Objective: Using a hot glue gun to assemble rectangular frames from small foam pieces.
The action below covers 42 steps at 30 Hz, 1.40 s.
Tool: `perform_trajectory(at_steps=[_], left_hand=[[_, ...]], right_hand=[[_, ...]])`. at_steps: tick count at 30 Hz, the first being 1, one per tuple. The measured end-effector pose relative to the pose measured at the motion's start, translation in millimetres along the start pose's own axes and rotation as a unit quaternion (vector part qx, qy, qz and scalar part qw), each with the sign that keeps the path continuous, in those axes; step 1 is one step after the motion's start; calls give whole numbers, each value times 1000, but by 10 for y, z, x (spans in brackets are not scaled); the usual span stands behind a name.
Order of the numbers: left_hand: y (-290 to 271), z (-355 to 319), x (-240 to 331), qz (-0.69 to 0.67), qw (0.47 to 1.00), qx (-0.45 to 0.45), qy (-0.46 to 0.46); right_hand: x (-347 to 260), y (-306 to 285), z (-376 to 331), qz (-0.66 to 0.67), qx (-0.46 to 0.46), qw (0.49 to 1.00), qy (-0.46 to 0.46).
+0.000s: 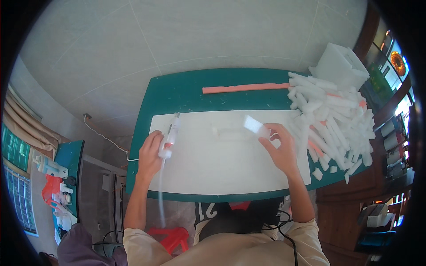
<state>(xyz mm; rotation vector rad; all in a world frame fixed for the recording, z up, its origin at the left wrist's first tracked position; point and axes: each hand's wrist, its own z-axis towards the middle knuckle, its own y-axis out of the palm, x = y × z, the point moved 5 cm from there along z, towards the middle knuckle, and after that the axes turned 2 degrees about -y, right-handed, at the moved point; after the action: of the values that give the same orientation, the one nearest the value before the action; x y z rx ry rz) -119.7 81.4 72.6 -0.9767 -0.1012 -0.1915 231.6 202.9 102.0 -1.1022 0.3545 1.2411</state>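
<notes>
Green-topped table [186, 95] on a pale tiled floor, seen from above; a white board [222, 164] covers its near half. Nearest the body: a red plastic stool [171, 237] under the table edge, and a black cable [288, 235] across the lap. On the board, left hand [150, 155] is wrapped around a white glue gun [170, 137], fingers closed on its grip, nozzle pointing away, its cord trailing back off the near edge. Right hand [280, 148] pinches a small white foam strip [256, 126] between thumb and fingertips, lifted just above the board's far right part. Right of that hand, a big heap of white foam pieces [333, 124]. Beyond the board, a long pink strip [244, 88] lies flat on the green, its right end reaching the heap.
</notes>
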Motion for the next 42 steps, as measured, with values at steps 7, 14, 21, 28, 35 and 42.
perform_trajectory(at_steps=[7,14,21,28,35,42], left_hand=[[-289,21,511,-431,897,-55,-85],[-69,78,824,-507,850,-129,-56],[55,150,907,-573,798,-124,-142],[70,168,928,-551,816,-116,-130],[91,141,922,-569,799,-122,-153],[173,86,878,-586,794,-112,-118]], right_hand=[[-108,118,-103,50,16,999,-9],[-236,163,-110,21,-9,999,-40],[-195,149,-126,24,-4,999,-27],[-197,147,-124,31,-5,999,-26],[-200,149,-140,51,11,998,-28],[-171,150,-140,56,14,998,-25]])
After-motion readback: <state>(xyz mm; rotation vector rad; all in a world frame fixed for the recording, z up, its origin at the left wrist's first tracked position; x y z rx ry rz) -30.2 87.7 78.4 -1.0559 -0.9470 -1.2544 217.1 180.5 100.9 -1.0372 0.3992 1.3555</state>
